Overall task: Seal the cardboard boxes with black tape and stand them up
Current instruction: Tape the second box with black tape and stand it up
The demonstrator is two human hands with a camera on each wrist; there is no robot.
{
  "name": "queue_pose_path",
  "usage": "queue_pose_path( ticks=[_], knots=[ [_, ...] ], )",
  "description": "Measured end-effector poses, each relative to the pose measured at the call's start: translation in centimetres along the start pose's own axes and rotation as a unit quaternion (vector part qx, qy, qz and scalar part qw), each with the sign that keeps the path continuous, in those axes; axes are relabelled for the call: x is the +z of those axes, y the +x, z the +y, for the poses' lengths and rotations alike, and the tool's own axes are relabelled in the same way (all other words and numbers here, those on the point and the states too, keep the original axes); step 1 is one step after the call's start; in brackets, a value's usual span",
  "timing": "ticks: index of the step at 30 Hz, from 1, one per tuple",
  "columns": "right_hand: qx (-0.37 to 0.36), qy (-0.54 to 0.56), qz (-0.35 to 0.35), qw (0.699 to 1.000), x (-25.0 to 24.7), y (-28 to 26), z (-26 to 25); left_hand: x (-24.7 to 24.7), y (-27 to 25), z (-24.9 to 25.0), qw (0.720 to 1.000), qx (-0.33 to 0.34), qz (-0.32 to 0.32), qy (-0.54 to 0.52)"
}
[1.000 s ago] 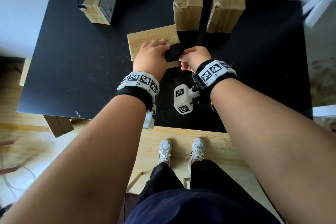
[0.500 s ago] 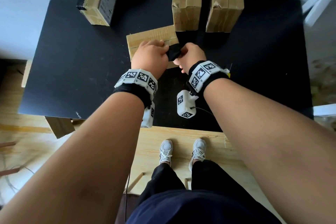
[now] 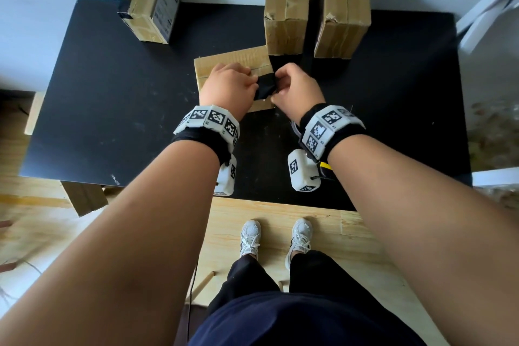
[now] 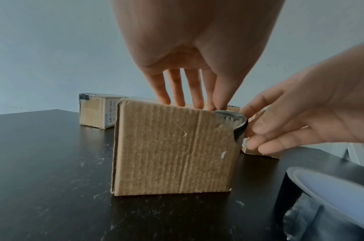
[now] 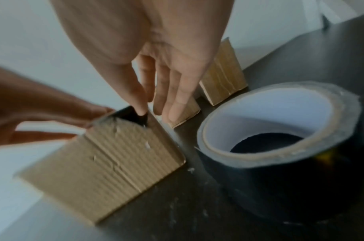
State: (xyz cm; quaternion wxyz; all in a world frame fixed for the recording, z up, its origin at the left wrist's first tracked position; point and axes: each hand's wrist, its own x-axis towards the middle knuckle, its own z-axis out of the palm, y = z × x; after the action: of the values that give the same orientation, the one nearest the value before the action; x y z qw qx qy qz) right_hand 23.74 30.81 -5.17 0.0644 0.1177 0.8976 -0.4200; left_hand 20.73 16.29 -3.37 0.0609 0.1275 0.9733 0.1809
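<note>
Pressing down with straight fingers [image 4: 178,91], the left hand [image 3: 228,87] rests its fingertips along the top edge of the cardboard box [image 4: 175,150], steadying it on the black table [image 3: 118,98]. Beside it, the right hand [image 3: 297,87] pinches a strip of black tape [image 3: 265,87] between thumb and fingers at the box's upper right corner, where the tape [image 4: 238,125] wraps over the edge and hangs partly loose down the side. In the right wrist view, which is blurred, a fingertip [image 5: 139,107] presses on the tape at that corner.

This box lies near the middle of the table, in front of two taller cardboard boxes [image 3: 286,8] and [image 3: 345,11] that stand side by side at the far edge. A fourth box [image 3: 151,5], bearing a printed label and a patch of dark tape on one corner, stands well apart at the far left corner. The roll of black tape [image 5: 280,146] sits on the table just to the right of the box in hand, its white core facing up.
</note>
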Motion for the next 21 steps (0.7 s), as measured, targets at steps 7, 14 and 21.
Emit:
queue_pose_path(
  ticks=[7, 14, 21],
  knots=[
    [-0.039, -0.121, 0.049, 0.991, 3.4, -0.8, -0.3, -0.2, -0.2, 0.0, 1.0, 0.004, 0.001, 0.008],
    [-0.067, -0.175, 0.089, 0.978, 4.1, -0.9, 0.3, 0.2, -0.3, -0.4, 1.0, 0.007, 0.008, 0.005],
    [-0.063, -0.195, 0.097, 0.974, 4.2, -0.4, 0.6, 0.4, -0.3, -0.5, 1.0, 0.015, 0.009, 0.006]
  ],
)
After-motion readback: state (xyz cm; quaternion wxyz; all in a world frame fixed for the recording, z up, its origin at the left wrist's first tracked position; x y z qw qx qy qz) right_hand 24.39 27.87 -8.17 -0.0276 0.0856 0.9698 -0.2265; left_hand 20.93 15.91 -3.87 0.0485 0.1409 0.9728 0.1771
